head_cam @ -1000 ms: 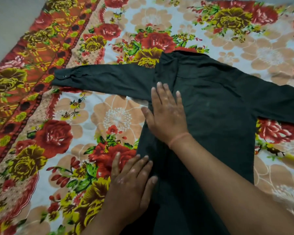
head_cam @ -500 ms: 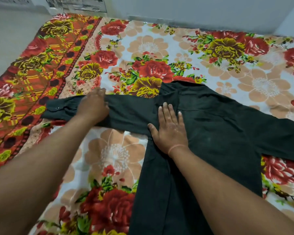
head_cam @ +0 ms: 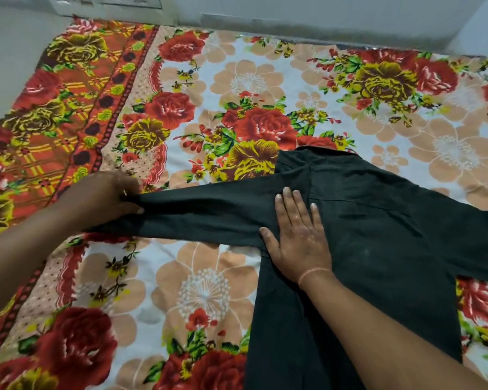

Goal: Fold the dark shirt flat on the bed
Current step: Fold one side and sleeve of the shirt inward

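Observation:
The dark shirt [head_cam: 383, 249] lies back-up on the bed, collar towards the far wall, its left side folded inward in a long straight edge. Its left sleeve [head_cam: 203, 212] stretches out sideways to the left. My left hand [head_cam: 107, 197] is closed around the cuff end of that sleeve, thumb on top of the cloth. My right hand [head_cam: 299, 237] lies flat with fingers spread on the shirt's shoulder, where the sleeve meets the body, pressing it down. The right sleeve runs off to the right edge of the view.
The bed is covered by a floral sheet [head_cam: 209, 291] with red roses, peach flowers and an orange patterned border at the left. A grey wall [head_cam: 321, 12] runs along the far side of the bed. Bare floor shows at the far left.
My left hand went from the shirt's lower folded edge out to the left sleeve, then slid to the cuff and closed on it. My right hand stayed pressed on the shoulder.

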